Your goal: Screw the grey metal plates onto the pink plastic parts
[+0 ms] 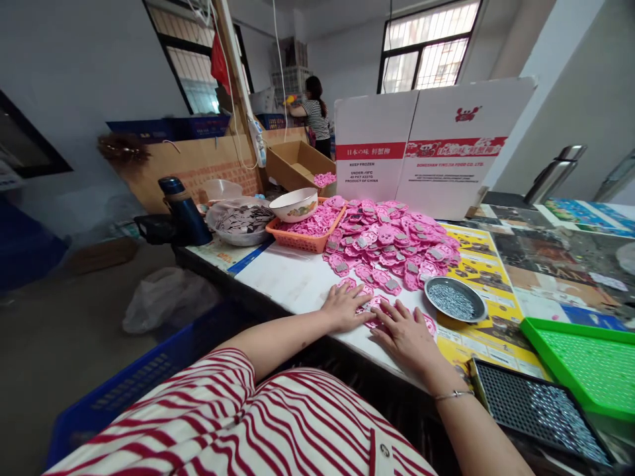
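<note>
Both hands rest on flat pink plastic pieces at the near edge of the white-topped table (265, 277). My left hand (347, 308) lies palm down, fingers spread over several of them. Beside it, my right hand (407, 336) is spread with its fingertips on a pink piece (381, 303); neither hand grips anything. Just beyond rises a large heap of pink pieces (391, 235), many with a grey rectangle on them. Right of the heap sits a round dish of small metal parts (454, 301). What lies under my palms is hidden.
An orange basket (302, 243) of small pink parts holds a white bowl (294, 205). Left of it are a bowl of dark flat pieces (243, 221) and a blue flask (184, 211). On the right lie a black tray (516, 403) and a green tray (585, 360). A person (316, 116) stands behind.
</note>
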The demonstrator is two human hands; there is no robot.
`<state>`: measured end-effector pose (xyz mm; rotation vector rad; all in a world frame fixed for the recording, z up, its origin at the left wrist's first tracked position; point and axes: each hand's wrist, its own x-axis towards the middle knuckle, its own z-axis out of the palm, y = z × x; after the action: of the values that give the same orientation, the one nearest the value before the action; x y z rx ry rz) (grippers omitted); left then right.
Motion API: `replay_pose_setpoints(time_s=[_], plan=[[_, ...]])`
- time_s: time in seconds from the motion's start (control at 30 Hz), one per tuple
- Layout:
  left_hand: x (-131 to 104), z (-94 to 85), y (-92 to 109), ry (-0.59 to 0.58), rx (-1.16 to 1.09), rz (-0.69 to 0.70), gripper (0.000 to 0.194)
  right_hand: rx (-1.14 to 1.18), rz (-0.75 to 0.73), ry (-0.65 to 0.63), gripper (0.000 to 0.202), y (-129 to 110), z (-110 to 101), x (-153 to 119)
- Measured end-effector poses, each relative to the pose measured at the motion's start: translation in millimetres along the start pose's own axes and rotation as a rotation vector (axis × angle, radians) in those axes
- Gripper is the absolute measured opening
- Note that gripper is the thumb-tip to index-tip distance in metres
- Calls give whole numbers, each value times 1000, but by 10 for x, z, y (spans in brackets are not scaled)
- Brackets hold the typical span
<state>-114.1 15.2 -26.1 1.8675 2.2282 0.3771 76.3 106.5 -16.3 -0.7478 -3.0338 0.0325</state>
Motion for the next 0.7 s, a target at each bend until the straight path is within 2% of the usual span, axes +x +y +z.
replay_pose_setpoints(time_s=[0.37, 0.53, 0.63, 0.7], plan=[[-50, -8, 12, 13, 22, -2, 68, -8, -55, 17, 68, 35, 38, -25], [-32, -6, -4, 41, 35, 14, 67, -23, -63, 74, 70, -2, -3, 27], [-87, 2, -53, 48, 38, 23, 68, -1, -7, 145, 69, -101, -112, -137], [-165, 12, -111, 50, 33, 6, 67, 29, 61, 200, 64, -140, -214, -422]])
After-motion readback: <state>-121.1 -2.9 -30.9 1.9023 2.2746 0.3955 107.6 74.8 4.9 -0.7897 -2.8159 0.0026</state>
